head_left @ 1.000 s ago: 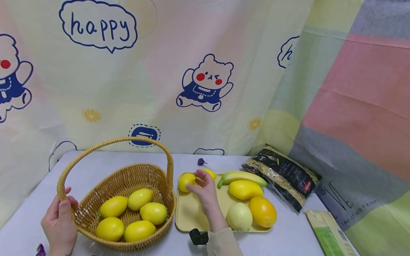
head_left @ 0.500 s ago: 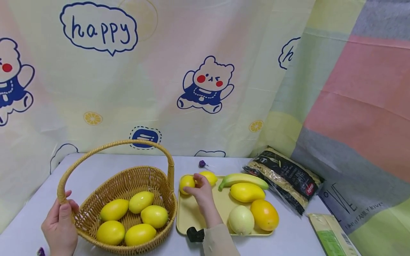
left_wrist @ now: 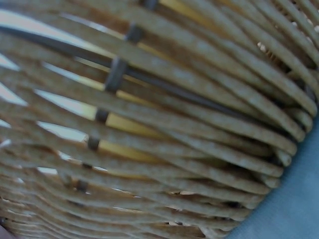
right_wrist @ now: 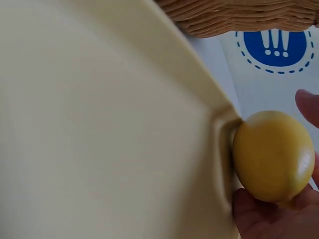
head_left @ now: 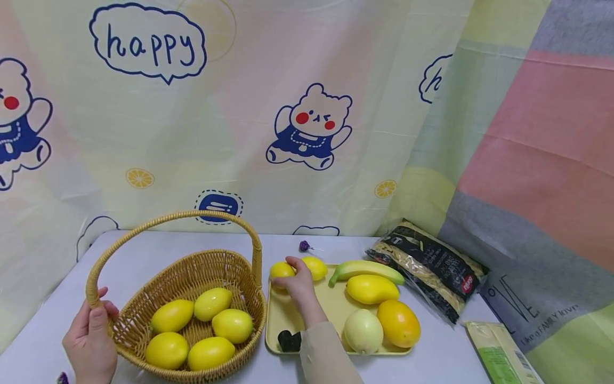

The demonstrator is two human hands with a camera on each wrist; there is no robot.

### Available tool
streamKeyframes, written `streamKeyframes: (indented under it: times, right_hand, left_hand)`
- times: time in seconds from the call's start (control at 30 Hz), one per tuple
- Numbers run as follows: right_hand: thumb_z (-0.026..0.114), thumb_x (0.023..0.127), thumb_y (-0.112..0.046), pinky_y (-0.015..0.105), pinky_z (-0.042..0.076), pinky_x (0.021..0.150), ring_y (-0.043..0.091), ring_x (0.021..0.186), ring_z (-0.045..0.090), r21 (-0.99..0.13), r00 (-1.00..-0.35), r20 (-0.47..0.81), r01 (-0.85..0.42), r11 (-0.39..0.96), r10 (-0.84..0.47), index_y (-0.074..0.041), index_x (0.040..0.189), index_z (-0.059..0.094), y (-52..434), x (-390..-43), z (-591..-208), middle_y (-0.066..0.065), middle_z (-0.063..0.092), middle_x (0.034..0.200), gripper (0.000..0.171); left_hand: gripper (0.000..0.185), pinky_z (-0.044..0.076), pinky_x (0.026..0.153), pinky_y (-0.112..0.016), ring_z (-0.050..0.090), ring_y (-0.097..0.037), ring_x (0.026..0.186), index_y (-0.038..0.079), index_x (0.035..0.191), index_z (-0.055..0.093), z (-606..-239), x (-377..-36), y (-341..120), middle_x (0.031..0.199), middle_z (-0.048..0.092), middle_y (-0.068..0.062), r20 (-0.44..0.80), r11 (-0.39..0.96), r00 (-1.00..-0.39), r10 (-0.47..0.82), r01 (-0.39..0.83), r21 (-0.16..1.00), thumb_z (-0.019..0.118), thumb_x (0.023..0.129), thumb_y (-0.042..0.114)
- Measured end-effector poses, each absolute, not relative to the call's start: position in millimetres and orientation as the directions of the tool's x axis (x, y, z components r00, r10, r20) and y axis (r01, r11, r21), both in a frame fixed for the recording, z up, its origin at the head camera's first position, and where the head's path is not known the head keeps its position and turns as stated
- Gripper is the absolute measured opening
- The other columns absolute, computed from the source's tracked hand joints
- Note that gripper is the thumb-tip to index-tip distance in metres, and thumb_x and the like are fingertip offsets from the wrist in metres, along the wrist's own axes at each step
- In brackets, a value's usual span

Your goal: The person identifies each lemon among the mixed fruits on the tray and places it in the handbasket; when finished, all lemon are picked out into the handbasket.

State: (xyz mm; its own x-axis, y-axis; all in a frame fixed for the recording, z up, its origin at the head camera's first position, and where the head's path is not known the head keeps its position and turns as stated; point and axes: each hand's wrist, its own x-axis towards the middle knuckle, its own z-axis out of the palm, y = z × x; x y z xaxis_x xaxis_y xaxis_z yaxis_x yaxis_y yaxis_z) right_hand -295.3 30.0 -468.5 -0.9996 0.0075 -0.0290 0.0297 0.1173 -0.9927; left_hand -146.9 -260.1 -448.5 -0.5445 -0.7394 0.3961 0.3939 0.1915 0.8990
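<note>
The fingers of my right hand (head_left: 303,292) are curled round a lemon (head_left: 280,271) at the far left corner of the tray (head_left: 330,309), right by the rim, with one fingertip standing off its skin. A second lemon (head_left: 316,268) sits close on the other side of my fingers, along the far edge, so room is tight there. Open tray runs from my forearm to the mango (head_left: 372,289), the pale melon (head_left: 363,330) and the orange fruit (head_left: 399,322) on the right. My left hand (head_left: 91,332) grasps the handle (head_left: 158,220) low on the left side of the basket (head_left: 192,261). Its right rim stands just beside the tray's left edge. Five lemons (head_left: 171,316) lie inside towards the near rim, with wicker showing behind them.
</note>
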Motion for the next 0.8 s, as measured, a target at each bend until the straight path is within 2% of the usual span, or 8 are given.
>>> streamKeyframes:
  times: [0.23,0.4,0.53,0.7,0.8]
  right_hand:
    - [0.071,0.062,0.013,0.046,0.039,0.097,0.032,0.111,0.049,-0.978,-0.999,-0.017,0.025,0.207,0.042,0.001,0.120,0.054,25.6,-301.3,-472.0,0.018,0.051,0.127,0.062]
    - [0.070,0.064,0.010,0.046,0.039,0.096,0.030,0.109,0.048,-0.978,-0.998,-0.037,0.045,0.202,0.046,0.000,0.120,0.054,27.3,-301.0,-470.9,0.017,0.052,0.126,0.060]
    - [0.068,0.065,0.008,0.042,0.040,0.096,0.028,0.110,0.048,-0.989,-0.998,-0.019,0.026,0.142,0.051,0.001,0.122,0.053,30.5,-301.2,-466.7,0.017,0.052,0.127,0.060]
    - [0.065,0.067,0.009,0.031,0.049,0.076,0.026,0.103,0.047,-1.000,-1.000,0.000,0.000,0.002,0.017,0.000,0.125,0.052,36.4,-299.9,-453.9,0.017,0.049,0.129,0.060]
    - [0.063,0.069,0.010,0.028,0.048,0.074,0.024,0.100,0.046,-0.998,-1.000,0.015,-0.014,-0.068,-0.018,-0.001,0.127,0.051,41.9,-296.8,-443.4,0.016,0.048,0.130,0.060]
  left_hand:
    - [0.028,0.040,0.068,-0.010,0.049,-0.005,0.066,-0.002,0.117,0.061,-448.9,-146.1,-259.6,0.068,0.056,0.012,0.404,0.195,-0.543,-0.736,0.402,0.895,0.046,0.096,0.008]
    - [0.028,0.040,0.068,-0.010,0.049,-0.004,0.067,-0.002,0.117,0.061,-450.6,-145.5,-260.7,0.069,0.056,0.012,0.431,0.214,-0.541,-0.722,0.418,0.883,0.045,0.096,0.007]
    - [0.029,0.040,0.068,-0.010,0.049,-0.003,0.067,-0.002,0.118,0.061,-451.4,-145.5,-261.8,0.070,0.055,0.014,0.447,0.263,-0.539,-0.714,0.386,0.884,0.045,0.096,0.007]
    - [0.029,0.039,0.068,-0.010,0.049,-0.003,0.067,-0.001,0.118,0.061,-450.7,-145.8,-262.2,0.070,0.055,0.014,0.448,0.264,-0.541,-0.712,0.385,0.884,0.044,0.096,0.008]
    - [0.029,0.040,0.068,-0.010,0.049,-0.004,0.067,-0.002,0.118,0.061,-449.5,-145.9,-261.4,0.070,0.056,0.013,0.439,0.236,-0.548,-0.712,0.401,0.885,0.044,0.096,0.008]
